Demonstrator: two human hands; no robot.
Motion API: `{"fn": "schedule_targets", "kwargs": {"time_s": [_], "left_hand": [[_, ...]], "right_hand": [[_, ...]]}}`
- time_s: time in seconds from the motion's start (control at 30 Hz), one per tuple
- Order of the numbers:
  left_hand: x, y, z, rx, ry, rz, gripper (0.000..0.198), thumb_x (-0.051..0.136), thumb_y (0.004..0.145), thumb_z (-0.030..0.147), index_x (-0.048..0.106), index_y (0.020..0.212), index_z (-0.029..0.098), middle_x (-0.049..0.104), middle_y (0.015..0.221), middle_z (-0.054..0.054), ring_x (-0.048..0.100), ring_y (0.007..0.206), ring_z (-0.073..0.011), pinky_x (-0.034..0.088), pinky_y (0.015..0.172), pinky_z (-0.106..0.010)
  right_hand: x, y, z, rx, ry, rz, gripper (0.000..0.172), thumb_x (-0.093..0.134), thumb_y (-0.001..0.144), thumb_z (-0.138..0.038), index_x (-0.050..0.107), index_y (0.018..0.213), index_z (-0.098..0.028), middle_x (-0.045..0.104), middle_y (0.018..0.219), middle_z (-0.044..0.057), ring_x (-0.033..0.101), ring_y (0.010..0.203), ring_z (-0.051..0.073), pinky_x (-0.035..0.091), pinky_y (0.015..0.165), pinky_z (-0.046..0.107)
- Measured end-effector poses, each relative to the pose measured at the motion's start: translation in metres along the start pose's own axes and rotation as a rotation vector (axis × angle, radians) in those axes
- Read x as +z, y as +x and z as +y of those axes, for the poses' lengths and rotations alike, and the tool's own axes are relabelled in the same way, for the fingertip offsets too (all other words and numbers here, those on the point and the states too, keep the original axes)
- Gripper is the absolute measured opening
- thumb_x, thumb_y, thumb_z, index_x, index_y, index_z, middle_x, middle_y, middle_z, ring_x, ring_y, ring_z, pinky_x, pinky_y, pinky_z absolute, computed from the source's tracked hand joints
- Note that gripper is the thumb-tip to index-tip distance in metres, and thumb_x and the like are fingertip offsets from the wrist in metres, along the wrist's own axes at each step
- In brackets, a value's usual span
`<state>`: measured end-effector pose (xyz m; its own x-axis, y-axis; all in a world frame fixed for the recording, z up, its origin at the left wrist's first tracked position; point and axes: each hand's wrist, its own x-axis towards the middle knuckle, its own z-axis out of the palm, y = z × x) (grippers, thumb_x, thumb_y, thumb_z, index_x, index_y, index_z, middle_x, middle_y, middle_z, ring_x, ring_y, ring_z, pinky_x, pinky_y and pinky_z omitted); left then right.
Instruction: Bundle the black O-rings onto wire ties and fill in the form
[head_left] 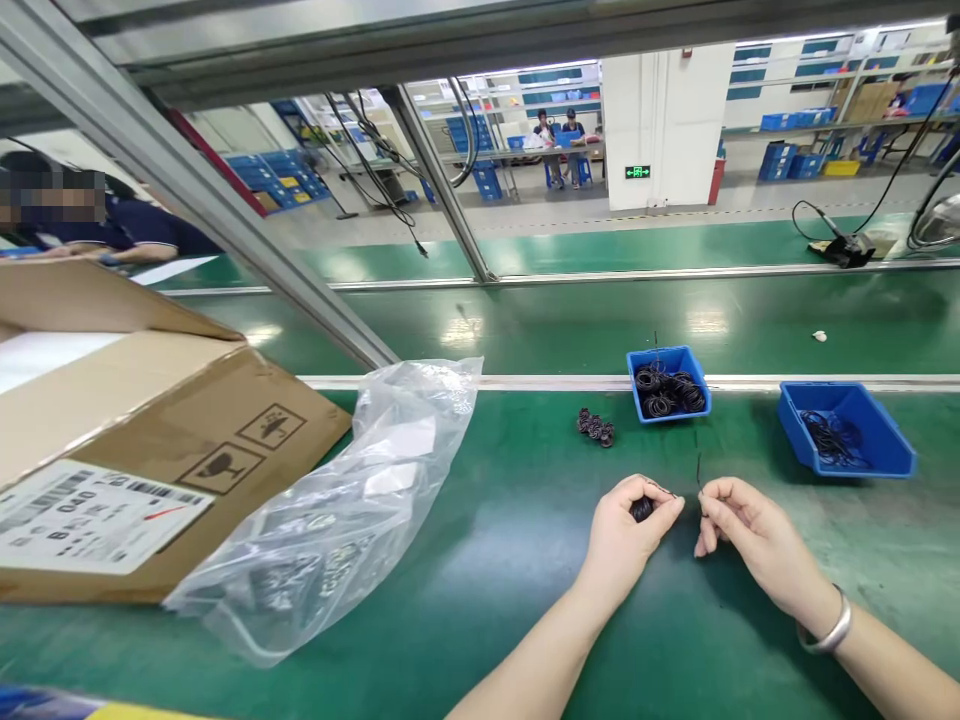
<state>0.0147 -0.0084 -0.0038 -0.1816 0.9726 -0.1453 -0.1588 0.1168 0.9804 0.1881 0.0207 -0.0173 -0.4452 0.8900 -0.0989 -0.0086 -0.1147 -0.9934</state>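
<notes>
- Nearest, low and right of centre, the left hand [626,525] is curled almost closed. Its thumb and forefinger press on a small black coil [641,509] tucked in the crook of the fingers, just above the green mat [525,560].
- At its 3 o'clock, nearly touching, the right hand [742,525] is drawn to a pinch — thumb and forefinger tips nip a thin black strand [698,470] whose free end stands up towards 12 o'clock. The other fingers are loosely bent, and a metal bangle [825,630] sits on that wrist.
- My judgement of the risk: the strand is fine and held only at the fingertips, so a slight slackening could let it slip out. Black on dark green, it would be hard to spot. The coil looks springy, and a looser left grip might let its turns spread.
- At 9 o'clock from the hands a crumpled clear plastic bag [352,500] sprawls on the mat against a cardboard box [150,440]. Dark shapes show through it, too blurred to name.
- At 11 o'clock a little cluster of coils [595,426] lies loose on the mat; nothing walls it in, so a careless sweep could scatter it.
- At 12 o'clock a blue bin [679,352] of black coils stands by the metal rail [525,382]; at 2 o'clock a second blue bin [862,468] holds a thinner tangle. Nothing lies between the hands and either bin.
- Beyond the rail runs a green belt [600,320] with a white scrap [819,336] at 1 o'clock. A slanted aluminium post [225,215] crosses at 10 o'clock — behind it, a co-worker's dark sleeve [150,235].
</notes>
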Motion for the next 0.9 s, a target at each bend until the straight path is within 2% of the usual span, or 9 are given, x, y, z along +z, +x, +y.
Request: {"fn": "schedule_targets", "kwargs": {"time_s": [0.1,0.23,0.43,0.53,0.6,0.73,0.9], "left_hand": [[0.003,0.000,-0.004,-0.061,-0.091,-0.010,0.030,0.081,0.069,0.039,0.060,0.071,0.018,0.054,0.067,0.004,0.032,0.040,-0.0029,0.024,0.041,-0.021],[0.004,0.001,-0.004,-0.093,-0.143,-0.035,0.032,0.082,0.069,0.037,0.057,0.072,0.017,0.050,0.063,0.007,0.029,0.040,-0.0010,0.020,0.042,-0.020],[0.002,0.002,0.001,-0.092,-0.126,-0.024,0.029,0.084,0.068,0.033,0.061,0.072,0.016,0.052,0.067,0.005,0.033,0.043,-0.0016,0.023,0.042,-0.020],[0.003,0.001,0.001,-0.081,-0.140,-0.006,0.028,0.084,0.067,0.032,0.062,0.074,0.016,0.055,0.072,0.005,0.036,0.043,-0.0015,0.025,0.043,-0.020],[0.003,0.001,0.001,-0.091,-0.160,-0.008,0.028,0.085,0.066,0.033,0.064,0.076,0.016,0.057,0.075,0.004,0.037,0.043,-0.0014,0.026,0.043,-0.020],[0.000,0.003,0.005,-0.160,-0.214,-0.027,0.030,0.084,0.069,0.036,0.063,0.075,0.015,0.051,0.067,0.005,0.039,0.048,-0.0039,0.031,0.044,-0.019],[-0.011,0.011,0.014,-0.186,-0.286,0.052,0.043,0.079,0.071,0.054,0.060,0.073,0.015,0.052,0.075,0.001,0.044,0.060,-0.0074,0.040,0.048,-0.018]], "right_hand": [[0.005,0.002,-0.001,0.003,0.153,0.094,0.038,0.067,0.085,-0.054,0.053,0.092,-0.020,0.062,0.066,-0.001,0.064,0.065,0.017,0.051,0.071,0.033],[0.009,0.007,-0.001,0.005,0.238,0.069,0.040,0.074,0.079,-0.053,0.053,0.086,-0.019,0.065,0.071,0.000,0.065,0.068,0.016,0.052,0.074,0.032],[0.004,0.008,-0.005,0.027,0.263,0.025,0.041,0.078,0.078,-0.048,0.060,0.098,-0.016,0.068,0.068,0.000,0.066,0.063,0.016,0.052,0.067,0.030],[0.004,0.007,-0.007,0.053,0.319,-0.032,0.037,0.081,0.075,-0.044,0.061,0.086,-0.015,0.069,0.066,0.002,0.066,0.062,0.016,0.052,0.067,0.031],[0.004,0.007,-0.008,0.041,0.347,-0.006,0.037,0.083,0.072,-0.043,0.058,0.080,-0.017,0.070,0.064,0.002,0.066,0.062,0.016,0.052,0.067,0.031],[-0.003,0.010,-0.010,-0.021,0.245,0.099,0.038,0.080,0.074,-0.045,0.055,0.077,-0.018,0.069,0.064,0.001,0.068,0.063,0.017,0.053,0.068,0.032],[-0.018,0.011,-0.012,-0.177,-0.098,0.157,0.026,0.069,0.085,-0.042,0.056,0.078,-0.020,0.066,0.071,0.001,0.068,0.067,0.018,0.052,0.068,0.031]]}}
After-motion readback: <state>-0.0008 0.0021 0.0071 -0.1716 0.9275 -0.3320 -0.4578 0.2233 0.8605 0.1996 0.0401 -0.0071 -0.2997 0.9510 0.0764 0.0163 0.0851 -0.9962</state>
